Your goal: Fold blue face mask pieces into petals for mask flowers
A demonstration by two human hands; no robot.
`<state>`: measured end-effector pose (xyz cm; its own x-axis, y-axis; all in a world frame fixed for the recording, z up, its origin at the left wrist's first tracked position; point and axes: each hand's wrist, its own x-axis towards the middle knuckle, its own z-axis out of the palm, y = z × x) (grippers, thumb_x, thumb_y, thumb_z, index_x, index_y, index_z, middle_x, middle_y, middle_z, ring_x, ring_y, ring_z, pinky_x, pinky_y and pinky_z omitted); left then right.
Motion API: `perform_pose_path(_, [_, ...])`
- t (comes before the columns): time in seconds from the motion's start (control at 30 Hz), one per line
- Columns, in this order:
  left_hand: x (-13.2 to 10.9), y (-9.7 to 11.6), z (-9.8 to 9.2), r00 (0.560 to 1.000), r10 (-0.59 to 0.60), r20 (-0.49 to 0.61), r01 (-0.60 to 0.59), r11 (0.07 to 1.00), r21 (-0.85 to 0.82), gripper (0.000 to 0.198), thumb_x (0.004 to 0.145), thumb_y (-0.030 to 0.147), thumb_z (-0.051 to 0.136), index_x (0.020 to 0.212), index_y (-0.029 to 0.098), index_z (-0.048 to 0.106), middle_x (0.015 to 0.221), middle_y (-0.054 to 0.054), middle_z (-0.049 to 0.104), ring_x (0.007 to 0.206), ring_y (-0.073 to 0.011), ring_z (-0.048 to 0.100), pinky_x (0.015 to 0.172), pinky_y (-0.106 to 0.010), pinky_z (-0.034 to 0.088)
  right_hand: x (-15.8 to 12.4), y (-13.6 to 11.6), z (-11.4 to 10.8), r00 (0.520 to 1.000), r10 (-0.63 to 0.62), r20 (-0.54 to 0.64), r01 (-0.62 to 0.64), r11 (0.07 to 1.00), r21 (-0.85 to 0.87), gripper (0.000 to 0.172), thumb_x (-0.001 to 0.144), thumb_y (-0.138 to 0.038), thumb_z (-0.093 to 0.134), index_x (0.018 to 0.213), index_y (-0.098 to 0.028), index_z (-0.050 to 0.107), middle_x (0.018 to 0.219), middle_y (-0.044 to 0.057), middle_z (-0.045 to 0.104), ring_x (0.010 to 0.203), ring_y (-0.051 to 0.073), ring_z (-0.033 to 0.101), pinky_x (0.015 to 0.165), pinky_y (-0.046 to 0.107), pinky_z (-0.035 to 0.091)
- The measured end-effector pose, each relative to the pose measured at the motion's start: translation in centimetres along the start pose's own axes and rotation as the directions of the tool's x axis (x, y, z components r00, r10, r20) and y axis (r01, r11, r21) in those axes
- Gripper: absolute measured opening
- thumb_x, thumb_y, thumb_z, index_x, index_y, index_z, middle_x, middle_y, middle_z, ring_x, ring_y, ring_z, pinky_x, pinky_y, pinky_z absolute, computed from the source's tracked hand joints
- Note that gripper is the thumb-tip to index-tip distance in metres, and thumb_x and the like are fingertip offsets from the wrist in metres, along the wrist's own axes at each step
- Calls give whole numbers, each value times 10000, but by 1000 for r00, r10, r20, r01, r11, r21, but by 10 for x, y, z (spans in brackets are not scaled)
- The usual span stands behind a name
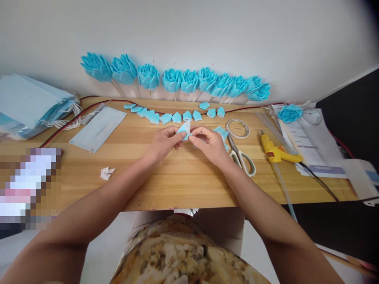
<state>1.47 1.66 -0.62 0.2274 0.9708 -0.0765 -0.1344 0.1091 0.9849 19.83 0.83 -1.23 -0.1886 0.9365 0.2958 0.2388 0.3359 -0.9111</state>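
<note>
Between my hands, above the middle of the wooden table, is a small light-blue piece of folded mask fabric (185,128) with a white part sticking up. My left hand (166,141) pinches its left side. The fingers of my right hand (208,142) close on its lower right corner. Just behind my hands runs a curved row of folded blue petals (177,117). Beside my right hand lies more blue fabric (222,135), partly hidden by the hand. White-handled scissors (241,157) and a roll of tape (237,128) rest to its right.
Several blue fabric flowers (148,76) on sticks lean against the wall. At left are a stack of masks (32,100), a flat mask (98,128), a pixelated phone (29,183) and white scraps (106,173). A yellow glue gun (274,150) and papers (318,146) with a flower (290,113) lie right.
</note>
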Motion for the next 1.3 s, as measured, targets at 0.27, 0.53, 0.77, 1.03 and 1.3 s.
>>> perform_pose_path(0.27, [-1, 2, 1, 1000, 23, 18, -23, 999, 33, 244, 748, 376, 791, 711, 170, 666, 585, 26, 621, 531, -81, 514, 548, -226, 427, 2, 3, 4, 991, 134, 22, -136, 970, 200, 207, 805, -347, 739, 952, -218, 672, 794, -18, 699, 724, 128, 619, 710, 281, 498])
perform_pose_path(0.53, [-1, 0, 0, 1000, 19, 24, -21, 996, 86, 303, 734, 441, 802, 691, 179, 655, 573, 28, 601, 535, -87, 515, 541, -233, 423, 1, 1, 3, 986, 154, 64, -163, 967, 194, 246, 820, -353, 728, 1023, -215, 730, 814, -11, 711, 758, 141, 628, 711, 290, 496])
perform_pose_path(0.77, [-1, 1, -1, 998, 19, 52, -24, 995, 98, 301, 727, 447, 811, 754, 176, 685, 603, 26, 616, 542, -88, 520, 546, -233, 420, 1, 4, 3, 985, 165, 58, -174, 962, 211, 245, 808, -355, 725, 1013, -220, 717, 819, -9, 715, 781, 151, 641, 728, 300, 500])
perform_pose_path(1.03, [-1, 1, 0, 1000, -4, 24, 1, 996, 94, 231, 729, 361, 779, 707, 172, 648, 586, 25, 616, 530, -83, 512, 552, -232, 426, 1, 1, 2, 986, 138, 99, -155, 967, 201, 237, 822, -351, 715, 1021, -221, 725, 851, -1, 735, 785, 150, 637, 742, 299, 500])
perform_pose_path(1.3, [-2, 2, 0, 997, -46, 66, 36, 988, 147, 240, 729, 381, 772, 711, 176, 648, 600, 17, 603, 556, -100, 528, 561, -245, 423, 1, -8, -7, 988, 145, 48, -151, 973, 175, 260, 861, -426, 696, 1013, -223, 753, 889, 8, 723, 871, 173, 656, 827, 329, 533])
